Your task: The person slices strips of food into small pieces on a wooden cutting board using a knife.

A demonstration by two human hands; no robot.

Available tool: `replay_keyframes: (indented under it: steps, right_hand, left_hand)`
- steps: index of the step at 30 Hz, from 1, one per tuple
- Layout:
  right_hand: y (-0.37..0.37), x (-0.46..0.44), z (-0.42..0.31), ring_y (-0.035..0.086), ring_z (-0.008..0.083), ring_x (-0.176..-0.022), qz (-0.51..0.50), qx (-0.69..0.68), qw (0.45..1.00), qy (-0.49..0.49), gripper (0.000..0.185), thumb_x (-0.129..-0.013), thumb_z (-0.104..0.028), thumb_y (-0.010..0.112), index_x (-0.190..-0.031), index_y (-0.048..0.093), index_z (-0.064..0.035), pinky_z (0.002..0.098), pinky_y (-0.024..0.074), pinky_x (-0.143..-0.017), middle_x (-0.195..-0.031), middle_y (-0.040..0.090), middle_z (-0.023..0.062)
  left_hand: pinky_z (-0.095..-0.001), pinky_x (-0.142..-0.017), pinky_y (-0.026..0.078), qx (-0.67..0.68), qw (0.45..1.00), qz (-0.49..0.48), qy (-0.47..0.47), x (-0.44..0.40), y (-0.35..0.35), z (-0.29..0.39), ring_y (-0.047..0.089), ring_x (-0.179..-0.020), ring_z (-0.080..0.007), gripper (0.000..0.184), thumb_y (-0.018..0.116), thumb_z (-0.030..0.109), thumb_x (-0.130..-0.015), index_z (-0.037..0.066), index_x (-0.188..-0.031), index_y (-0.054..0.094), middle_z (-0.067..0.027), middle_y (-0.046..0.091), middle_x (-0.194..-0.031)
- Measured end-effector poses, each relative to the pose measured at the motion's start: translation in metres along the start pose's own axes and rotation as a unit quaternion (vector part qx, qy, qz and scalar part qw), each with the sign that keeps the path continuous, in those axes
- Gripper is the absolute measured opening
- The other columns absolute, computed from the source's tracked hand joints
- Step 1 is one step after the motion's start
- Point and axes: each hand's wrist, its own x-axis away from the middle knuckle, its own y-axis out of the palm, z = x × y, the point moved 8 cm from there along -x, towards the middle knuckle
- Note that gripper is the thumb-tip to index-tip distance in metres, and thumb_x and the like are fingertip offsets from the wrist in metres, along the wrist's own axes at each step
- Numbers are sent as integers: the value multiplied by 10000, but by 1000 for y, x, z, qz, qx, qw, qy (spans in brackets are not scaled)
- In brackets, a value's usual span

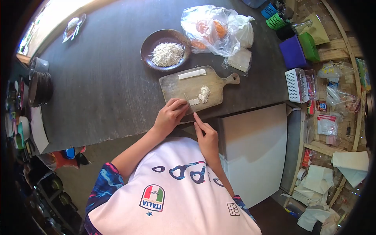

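A wooden cutting board (214, 88) lies near the table's front edge, its handle pointing right. My left hand (172, 112) is at its lower left, fingertips pinched together on a small white piece (193, 102). Closed around a knife (190, 107), my right hand (207, 138) has its index finger stretched along the tool; most of the handle is hidden. The thin blade stands beside the white piece. Elsewhere on the board are a longer white strip (192, 74) and a small heap of cut white bits (204, 94).
Behind the board stands a brown bowl (147, 58) of white shreds (167, 54). Clear plastic bags (211, 31) with orange contents lie to its right, near a wrapped pale block (239, 60). Baskets and boxes line the right wall; a white surface (254, 149) is at the lower right.
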Motion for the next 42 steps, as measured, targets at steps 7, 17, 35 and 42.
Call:
replay_keyframes:
  steps: [7, 17, 35, 42]
  right_hand:
    - [10, -18, -1, 633, 358, -690, 21, -12, 999, -31, 432, -1067, -206, 731, -1482, 723, -325, 465, 533, -684, -791, 605, 153]
    - [11, -8, 1, 677, 370, -742, 5, -3, 1000, -11, 430, -1079, -212, 712, -1499, 712, -305, 467, 547, -722, -838, 644, 166]
    - [7, 12, 49, 720, 154, -747, -94, -63, 974, 197, 384, -1102, -381, 711, -1158, 792, -10, 316, 547, -695, -922, 806, 113]
    - [-8, 19, 33, 758, 481, -1049, -48, -22, 984, 168, 538, -1107, -544, 610, -1201, 790, -45, 492, 584, -906, -1082, 795, 263]
  left_hand:
    - [-397, -951, 620, -11, 1000, -9, -2, 1, 0, 2, 693, -1154, -283, 261, 790, 42, -912, 5, -1170, 804, -69, 716, -1222]
    - [-410, -953, 613, -15, 1000, -9, -13, 2, -1, 0, 696, -1156, -305, 262, 809, 36, -898, 11, -1159, 815, -80, 731, -1211]
    - [-417, -952, 612, -20, 1000, 7, -12, 3, 0, -1, 708, -1135, -311, 268, 823, 39, -901, 36, -1169, 821, -75, 742, -1206]
    - [-387, -904, 638, -45, 999, 8, 11, 3, -1, 2, 707, -1130, -256, 229, 802, 51, -924, 15, -1150, 813, -55, 729, -1208]
